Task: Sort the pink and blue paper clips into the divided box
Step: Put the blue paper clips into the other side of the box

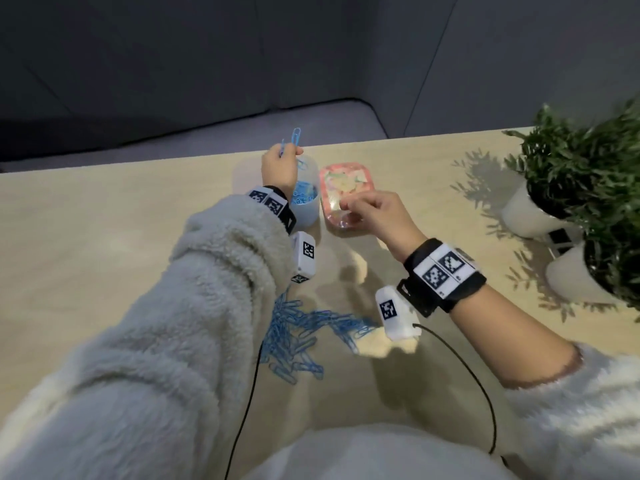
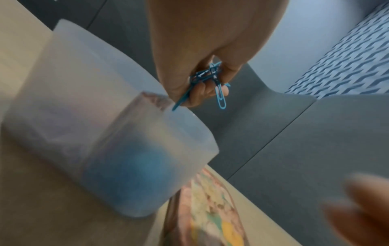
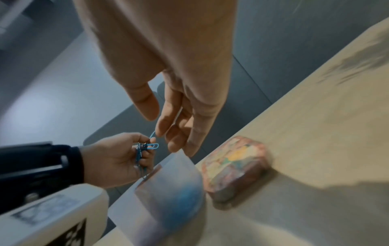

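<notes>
My left hand (image 1: 282, 161) pinches a small tangle of blue paper clips (image 2: 212, 78) above the far rim of the translucent divided box (image 1: 311, 216). One clip (image 1: 296, 136) sticks up above the fingers. The box's near compartment holds several blue clips (image 1: 304, 196); the wrist views show it as a blue blur (image 2: 136, 174). My right hand (image 1: 360, 204) hovers over a pink patterned tin (image 1: 343, 181) just right of the box, with relaxed fingers (image 3: 168, 119) that hold nothing. A loose pile of blue clips (image 1: 298, 334) lies on the table near me.
Two white pots with green plants (image 1: 588, 188) stand at the table's right edge. The wooden table (image 1: 104, 220) ends just behind the box, with a grey sofa (image 1: 173, 81) beyond. A black cable (image 1: 460, 368) runs from my right wrist camera across the near table.
</notes>
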Available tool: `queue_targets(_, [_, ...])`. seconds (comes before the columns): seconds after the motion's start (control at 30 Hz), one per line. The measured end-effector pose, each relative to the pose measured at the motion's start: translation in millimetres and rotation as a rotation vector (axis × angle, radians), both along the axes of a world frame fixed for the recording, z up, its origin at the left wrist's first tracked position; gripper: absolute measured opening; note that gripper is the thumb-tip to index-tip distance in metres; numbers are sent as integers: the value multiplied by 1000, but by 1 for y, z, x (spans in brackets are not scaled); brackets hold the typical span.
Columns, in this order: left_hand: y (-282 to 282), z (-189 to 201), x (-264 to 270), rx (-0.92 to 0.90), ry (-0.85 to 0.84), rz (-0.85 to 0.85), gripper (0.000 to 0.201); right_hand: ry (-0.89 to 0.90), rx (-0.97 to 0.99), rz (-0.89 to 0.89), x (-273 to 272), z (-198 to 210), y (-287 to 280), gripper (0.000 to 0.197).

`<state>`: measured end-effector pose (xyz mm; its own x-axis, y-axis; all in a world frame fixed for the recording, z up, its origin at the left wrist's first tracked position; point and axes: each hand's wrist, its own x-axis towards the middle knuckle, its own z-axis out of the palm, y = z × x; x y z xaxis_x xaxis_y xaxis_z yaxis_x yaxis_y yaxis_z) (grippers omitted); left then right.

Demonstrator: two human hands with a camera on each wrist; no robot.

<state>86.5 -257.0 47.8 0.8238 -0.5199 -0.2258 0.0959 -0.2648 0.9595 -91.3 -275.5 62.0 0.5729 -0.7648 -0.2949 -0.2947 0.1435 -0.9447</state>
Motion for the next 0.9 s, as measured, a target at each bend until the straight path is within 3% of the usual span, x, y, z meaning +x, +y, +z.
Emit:
queue_targets(0.13, [1,-13,-2,15,-89,-90,25,45,33,7,-49,-16,12,15])
queue_targets(0.23, [5,-15,-6,41,-172,-154,12,115,-9,14,-71,-28,18,24])
queue_targets(0.4, [10,-19,-4,18,-158,-115,11,155,-68,50,-92,-39,31,34])
queue_targets(0.57, [9,-15,-8,96,-182,-88,26,117,-41,74,-97,-45,40,36])
queue_targets(0.73, [11,-13,-12,153,-132,-68,6,114,-66,116,-100,-47,42,34])
queue_targets(0.9, [24,-8,-20,119,-164,-103,39,188,-149,145,-108,-58,44,32])
